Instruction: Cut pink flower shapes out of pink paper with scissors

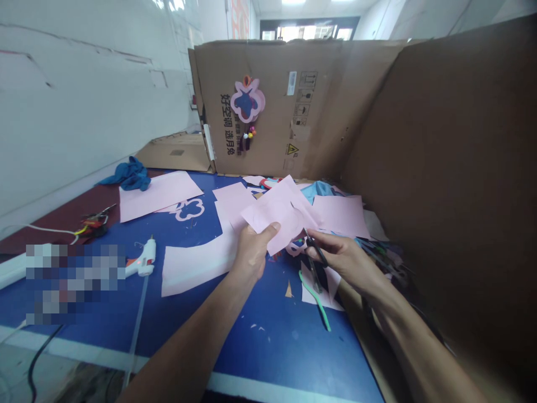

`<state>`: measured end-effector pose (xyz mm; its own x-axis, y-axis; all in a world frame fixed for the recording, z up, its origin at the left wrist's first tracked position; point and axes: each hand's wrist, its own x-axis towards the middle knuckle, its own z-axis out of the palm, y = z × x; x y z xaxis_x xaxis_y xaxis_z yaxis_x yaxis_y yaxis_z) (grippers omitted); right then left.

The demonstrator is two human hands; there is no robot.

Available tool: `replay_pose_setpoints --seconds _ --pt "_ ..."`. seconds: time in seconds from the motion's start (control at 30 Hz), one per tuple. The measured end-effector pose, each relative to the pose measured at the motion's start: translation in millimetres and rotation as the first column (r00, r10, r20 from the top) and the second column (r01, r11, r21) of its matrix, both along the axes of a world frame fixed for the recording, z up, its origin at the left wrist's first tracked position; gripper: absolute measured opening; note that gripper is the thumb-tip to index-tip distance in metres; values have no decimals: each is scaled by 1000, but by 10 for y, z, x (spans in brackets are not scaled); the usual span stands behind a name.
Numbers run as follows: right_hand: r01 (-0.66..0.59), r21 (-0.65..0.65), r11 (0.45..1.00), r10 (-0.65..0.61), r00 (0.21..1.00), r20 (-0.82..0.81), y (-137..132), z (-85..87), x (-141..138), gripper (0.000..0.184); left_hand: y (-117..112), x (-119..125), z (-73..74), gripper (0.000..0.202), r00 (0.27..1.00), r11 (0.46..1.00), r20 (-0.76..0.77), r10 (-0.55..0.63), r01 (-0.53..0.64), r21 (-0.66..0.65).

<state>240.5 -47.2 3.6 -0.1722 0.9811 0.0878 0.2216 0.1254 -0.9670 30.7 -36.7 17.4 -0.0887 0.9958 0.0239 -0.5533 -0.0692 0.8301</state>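
Note:
My left hand (254,249) pinches a sheet of pale pink paper (272,210) between thumb and fingers, above the blue table. A curved cut line runs into the sheet near its right side. My right hand (335,252) is closed on black-handled scissors (315,251), whose blades meet the paper's right edge. Below the scissors lie a green fuzzy strip (315,302), a pink paper scrap (308,294) and a dark-handled tool that I cannot identify. Further pink sheets (197,263) lie just left of my left hand.
A white glue gun (146,257) stands at the left near cables and pliers (94,224). Cardboard walls (327,101) rise behind and right, one bearing a pink flower-shaped ornament (248,103). A blue cloth (130,174) and a pink cutout (191,209) lie at the back left.

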Motion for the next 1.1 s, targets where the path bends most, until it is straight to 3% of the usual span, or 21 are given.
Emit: replay_pose_setpoints --seconds 0.43,0.83,1.1 --pt "2 7 1000 -2 1000 11 -15 15 -2 61 -2 -9 8 57 1000 1000 31 -5 5 8" --pt "-30 -23 999 29 999 -36 -10 5 -8 64 10 -32 21 70 995 999 86 -49 50 -18" --pt "-18 -33 999 16 999 -44 -10 12 -8 64 9 -24 1 66 993 996 86 -78 81 -26"
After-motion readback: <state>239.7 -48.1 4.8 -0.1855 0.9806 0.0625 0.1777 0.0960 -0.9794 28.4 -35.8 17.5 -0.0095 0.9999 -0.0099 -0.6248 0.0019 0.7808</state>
